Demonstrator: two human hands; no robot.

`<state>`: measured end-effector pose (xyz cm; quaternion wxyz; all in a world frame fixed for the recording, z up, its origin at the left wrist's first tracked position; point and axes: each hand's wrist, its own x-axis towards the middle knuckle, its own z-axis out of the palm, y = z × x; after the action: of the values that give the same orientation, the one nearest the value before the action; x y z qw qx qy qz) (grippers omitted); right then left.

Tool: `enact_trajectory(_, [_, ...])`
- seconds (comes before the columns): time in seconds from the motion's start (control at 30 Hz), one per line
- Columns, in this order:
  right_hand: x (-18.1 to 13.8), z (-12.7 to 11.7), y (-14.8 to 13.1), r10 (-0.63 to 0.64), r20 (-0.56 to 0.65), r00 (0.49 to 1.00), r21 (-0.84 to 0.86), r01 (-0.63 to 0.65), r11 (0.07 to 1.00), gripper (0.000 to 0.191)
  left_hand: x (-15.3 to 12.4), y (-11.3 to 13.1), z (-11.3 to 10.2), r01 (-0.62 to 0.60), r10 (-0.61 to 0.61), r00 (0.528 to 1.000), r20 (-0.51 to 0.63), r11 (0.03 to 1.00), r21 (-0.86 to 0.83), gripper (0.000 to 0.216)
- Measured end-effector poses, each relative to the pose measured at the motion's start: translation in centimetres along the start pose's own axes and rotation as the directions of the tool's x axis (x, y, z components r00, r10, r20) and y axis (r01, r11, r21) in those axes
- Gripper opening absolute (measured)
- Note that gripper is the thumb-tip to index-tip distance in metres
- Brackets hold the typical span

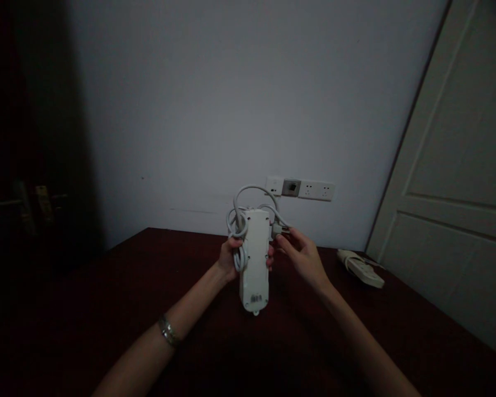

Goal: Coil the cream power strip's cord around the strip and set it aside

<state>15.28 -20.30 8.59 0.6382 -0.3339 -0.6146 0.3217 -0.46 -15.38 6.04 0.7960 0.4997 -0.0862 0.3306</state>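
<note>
Dim room swallows left side; power strip (254, 259) hides left hand's (228, 259) fingers.

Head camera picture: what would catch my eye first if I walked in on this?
Most likely the white power strip, held upright in mid-frame above the dark red table, its cord looped around its top. The left hand grips its body, while the right hand pinches the plug beside it. Behind, a row of wall sockets sits low on the wall, and a second power strip lies on the table's right.
</note>
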Motion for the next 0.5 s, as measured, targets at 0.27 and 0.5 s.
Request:
enact_trajectory(0.27, [0.3,-0.7,0.7,-0.021,-0.05,0.999,-0.057,0.019,0.998,0.028,0.3,-1.2,1.1,0.019,-0.024,1.0,-0.018,0.978,-0.21,0.06])
enact_trajectory(0.5, [0.1,-0.2,1.0,-0.118,-0.145,0.982,-0.008,0.118,0.993,0.029,0.5,-1.1,2.7,0.058,-0.057,0.998,0.014,0.962,-0.269,0.061])
